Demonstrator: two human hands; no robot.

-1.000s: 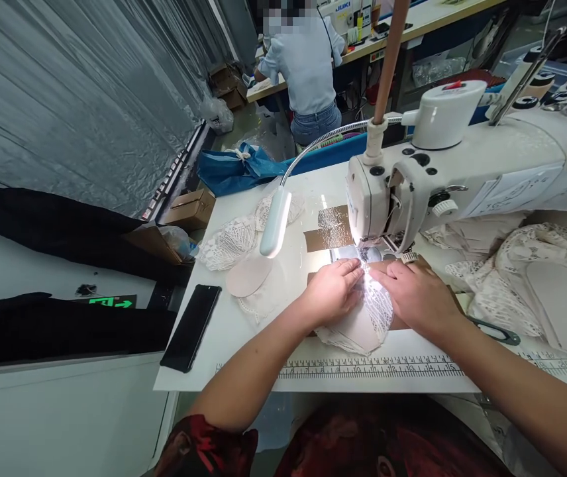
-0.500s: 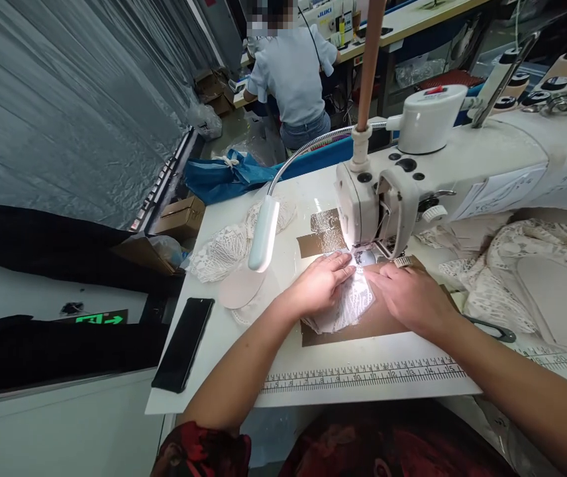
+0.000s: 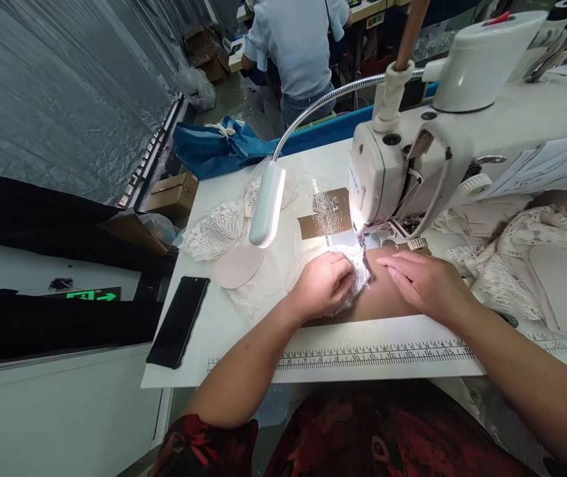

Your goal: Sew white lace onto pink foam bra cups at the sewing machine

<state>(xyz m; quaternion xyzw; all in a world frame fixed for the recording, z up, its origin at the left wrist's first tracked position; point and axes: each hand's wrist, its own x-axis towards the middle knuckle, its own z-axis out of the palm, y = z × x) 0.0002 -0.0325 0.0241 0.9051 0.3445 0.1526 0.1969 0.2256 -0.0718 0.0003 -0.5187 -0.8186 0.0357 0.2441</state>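
My left hand (image 3: 324, 283) is curled closed on a white lace piece (image 3: 360, 270), which lies partly under the sewing machine's needle area. Its fingers hide part of the lace. To the right of the lace, my right hand (image 3: 425, 281) lies over the brown sheet (image 3: 377, 291) on the table, its fingers stretched out to the left with no fabric visible in them. The sewing machine (image 3: 375, 179) stands just beyond both hands, and its lamp light falls on the lace.
A bendable lamp (image 3: 267, 205) hangs left of the machine head. Lace cups (image 3: 216, 232), a beige pad (image 3: 238, 266) and a black phone (image 3: 179, 321) lie left. More lace pieces (image 3: 507, 278) lie right. A printed ruler (image 3: 363, 358) runs along the front edge. Another person (image 3: 296, 50) sits beyond.
My left hand has gone from lying flat on the lace to curled around it, and the lace has turned and bunched. My right hand has drawn slightly right, fingers straighter. The view has shifted.
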